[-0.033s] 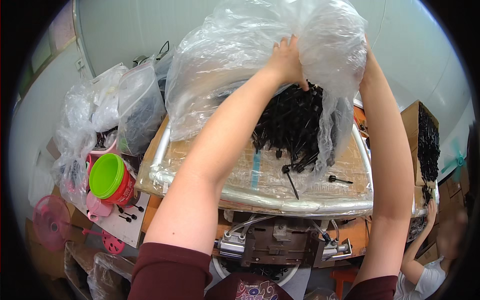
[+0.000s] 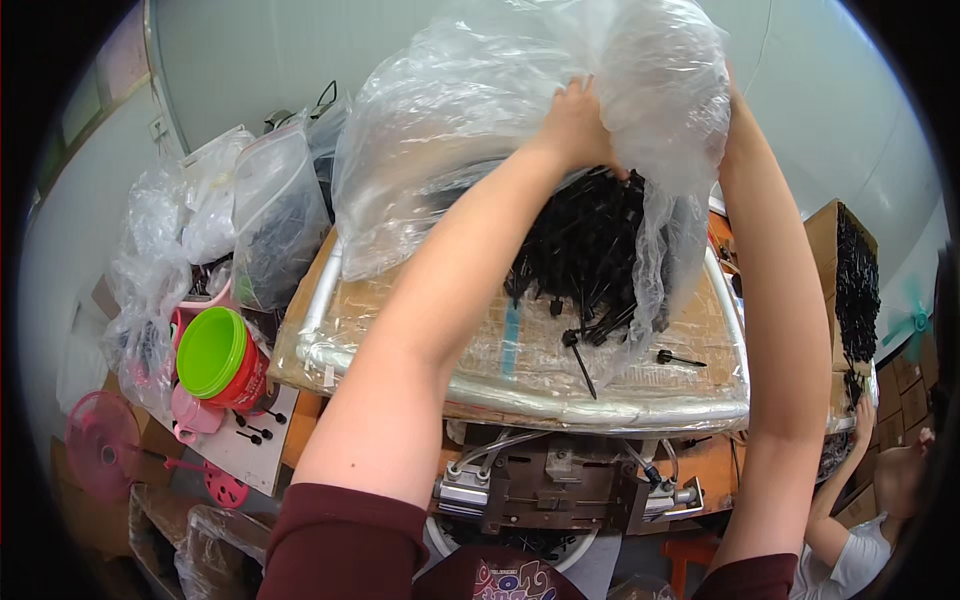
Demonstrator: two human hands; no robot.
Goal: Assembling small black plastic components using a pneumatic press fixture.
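Head view: the left hand (image 2: 582,128) and the right hand (image 2: 735,112) are touching the clear plastic bag (image 2: 668,95), their grip too hidden to tell; the bag is bulging above cardboard (image 2: 350,315), where black parts (image 2: 578,235) are lying heaped.

From here I see a maroon top (image 2: 438,580); its left sleeve (image 2: 345,545) ends above the elbow; the right sleeve (image 2: 750,578) matches; a pink-and-white design (image 2: 515,582) marks the front; a small mole (image 2: 352,465) dots the left arm (image 2: 400,400); the left hand (image 2: 580,128) is bare.
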